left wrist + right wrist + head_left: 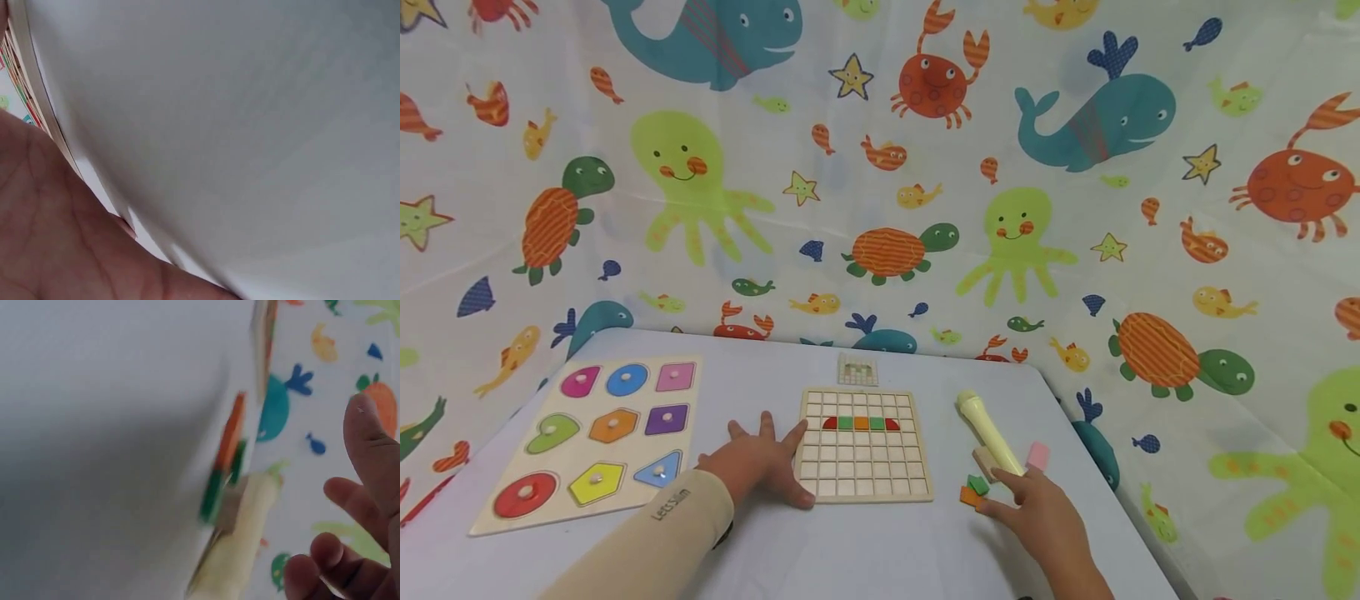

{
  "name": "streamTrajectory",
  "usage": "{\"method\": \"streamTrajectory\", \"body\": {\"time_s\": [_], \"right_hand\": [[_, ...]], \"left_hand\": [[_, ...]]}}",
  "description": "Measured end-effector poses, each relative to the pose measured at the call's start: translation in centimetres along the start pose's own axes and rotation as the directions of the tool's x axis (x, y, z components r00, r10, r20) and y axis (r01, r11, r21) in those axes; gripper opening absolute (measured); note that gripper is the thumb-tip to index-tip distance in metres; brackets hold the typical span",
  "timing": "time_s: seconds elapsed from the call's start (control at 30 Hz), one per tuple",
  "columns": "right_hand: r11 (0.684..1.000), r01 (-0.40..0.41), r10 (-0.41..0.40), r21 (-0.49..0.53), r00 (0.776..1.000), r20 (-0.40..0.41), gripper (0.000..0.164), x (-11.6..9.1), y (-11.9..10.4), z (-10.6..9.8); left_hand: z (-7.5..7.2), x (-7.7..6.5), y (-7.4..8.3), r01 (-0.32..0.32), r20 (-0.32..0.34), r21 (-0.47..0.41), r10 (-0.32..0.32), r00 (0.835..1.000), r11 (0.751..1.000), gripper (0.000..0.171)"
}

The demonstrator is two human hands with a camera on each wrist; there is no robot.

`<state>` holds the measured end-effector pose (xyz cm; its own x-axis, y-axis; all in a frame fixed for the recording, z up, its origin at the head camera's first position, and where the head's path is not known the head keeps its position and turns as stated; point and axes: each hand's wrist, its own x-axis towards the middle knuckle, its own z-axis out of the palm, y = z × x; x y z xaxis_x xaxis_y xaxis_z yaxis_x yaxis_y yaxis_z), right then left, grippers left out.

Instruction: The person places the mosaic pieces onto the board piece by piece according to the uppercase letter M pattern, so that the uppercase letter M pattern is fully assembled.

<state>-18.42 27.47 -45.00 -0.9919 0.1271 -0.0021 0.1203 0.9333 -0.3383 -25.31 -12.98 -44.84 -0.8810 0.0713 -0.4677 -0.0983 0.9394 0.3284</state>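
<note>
My left hand (pixel 760 458) lies with fingers spread at the left edge of a wooden grid board (pixel 862 487), thumb at its lower left corner. A row of red, green and orange tiles (pixel 861 423) sits in the board's upper part. On the right, my right hand (pixel 1037 512) hovers with thumb and fingers apart beside an orange piece (pixel 970 497) and a green piece (pixel 978 484). In the right wrist view the hand (pixel 375 512) holds nothing, and the orange piece (pixel 231 431) is blurred. The left wrist view shows mostly palm (pixel 69 231) and white tabletop.
A pale yellow microphone-shaped stick (pixel 988 425), a small wooden block (pixel 984 463) and a pink block (pixel 1038 456) lie around my right hand. Behind the board is a small pattern card (pixel 857 371). A knobbed shape puzzle (pixel 576 460) occupies the left side.
</note>
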Motion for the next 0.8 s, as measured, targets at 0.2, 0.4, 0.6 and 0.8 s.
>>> {"method": "streamTrajectory", "body": {"time_s": [0.2,0.4,0.6,0.8], "right_hand": [[0.995,-0.033,0.044,-0.098,0.992,0.115,0.075,0.2,3.2,-1.2],[0.975,0.068,-0.020,-0.211,0.975,0.223,0.062,1.8,3.5,-1.3],[0.944,0.173,-0.075,-0.281,0.941,0.329,0.051,3.2,2.8,-1.1],[0.912,0.291,-0.178,-0.289,0.916,0.360,0.047,3.9,3.0,-1.5]], "left_hand": [[-0.3,0.0,0.4,-0.007,0.001,-0.001,0.007,1.000,1.000,0.131],[0.0,0.4,0.3,-0.001,0.000,0.009,0.001,1.000,1.000,0.132],[0.4,0.4,0.0,0.003,0.008,0.014,-0.003,1.000,1.000,0.133],[0.5,0.5,0.4,-0.005,0.012,0.024,0.005,1.000,1.000,0.133]]}}
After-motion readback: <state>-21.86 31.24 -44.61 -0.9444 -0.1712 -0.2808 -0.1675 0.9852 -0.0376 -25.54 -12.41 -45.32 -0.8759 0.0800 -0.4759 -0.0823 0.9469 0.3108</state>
